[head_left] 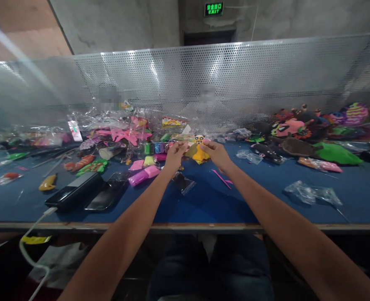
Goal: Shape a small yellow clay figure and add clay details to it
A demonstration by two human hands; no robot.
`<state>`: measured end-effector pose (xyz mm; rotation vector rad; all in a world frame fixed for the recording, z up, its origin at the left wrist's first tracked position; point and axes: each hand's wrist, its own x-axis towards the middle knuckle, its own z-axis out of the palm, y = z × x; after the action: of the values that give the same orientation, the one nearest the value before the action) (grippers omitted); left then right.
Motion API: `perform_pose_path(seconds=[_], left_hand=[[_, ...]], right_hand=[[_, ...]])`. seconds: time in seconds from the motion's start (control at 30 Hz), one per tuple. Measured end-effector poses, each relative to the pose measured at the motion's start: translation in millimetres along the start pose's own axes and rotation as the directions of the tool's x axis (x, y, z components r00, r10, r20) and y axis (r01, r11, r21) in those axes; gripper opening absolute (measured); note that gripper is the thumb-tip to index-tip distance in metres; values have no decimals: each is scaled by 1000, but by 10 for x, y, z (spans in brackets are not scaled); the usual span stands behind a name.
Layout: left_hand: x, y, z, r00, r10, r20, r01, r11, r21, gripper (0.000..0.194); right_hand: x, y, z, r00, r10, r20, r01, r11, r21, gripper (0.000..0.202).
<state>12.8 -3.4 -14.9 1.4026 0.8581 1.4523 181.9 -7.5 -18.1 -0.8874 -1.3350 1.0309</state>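
A small yellow clay figure with big black-and-white eyes stands out near the middle of the blue tabletop. My right hand closes its fingertips on the figure's right side. My left hand is just left of it, fingers pinched together; what they hold is too small to make out. A pink modelling tool lies below my right hand. Under my left wrist is a clear bag with something dark inside. Pink clay packs and a row of coloured clay packs sit left of my left hand.
A black power bank with a white cable and a phone lie at front left. Crumpled clear plastic is at right. Plush toys and pink pieces pile up at the back before a perforated metal screen.
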Motion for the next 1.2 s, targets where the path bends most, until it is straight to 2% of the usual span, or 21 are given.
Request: perform_pose_path(seconds=[0.07, 0.2, 0.3, 0.5, 0.63, 0.8, 1.0, 1.2], left_hand=[[33, -20, -19, 999, 33, 0, -33, 997, 67, 33], [59, -59, -35, 995, 78, 59, -85, 989, 123, 34], [49, -65, -39, 996, 67, 67, -76, 986, 147, 34], [38, -66, -58, 993, 91, 73, -103, 979, 176, 38], [39, -80, -90, 990, 44, 136, -70, 978, 194, 38], [41, -98, -71, 985, -27, 168, 11, 996, 92, 42], [43, -63, -51, 997, -72, 15, 72, 997, -9, 47], [4, -23, -43, 994, -71, 79, 73, 997, -29, 47]], right_hand=[[-17, -20, 3, 1000, 13, -15, -13, 1000, 16, 42], [-36, -38, 4, 998, 3, 55, -4, 1000, 17, 42], [-35, -40, -11, 995, -4, 101, 5, 1000, -5, 40], [-35, -36, -24, 995, -10, 96, 17, 997, -74, 34], [-48, -22, -18, 992, -12, 126, 21, 997, -69, 30], [-45, 1, 11, 993, 20, 115, -15, 999, -41, 31], [-26, -21, 8, 998, 54, 43, -53, 998, -14, 28], [-25, -6, -12, 998, 15, 60, -9, 996, -87, 34]])
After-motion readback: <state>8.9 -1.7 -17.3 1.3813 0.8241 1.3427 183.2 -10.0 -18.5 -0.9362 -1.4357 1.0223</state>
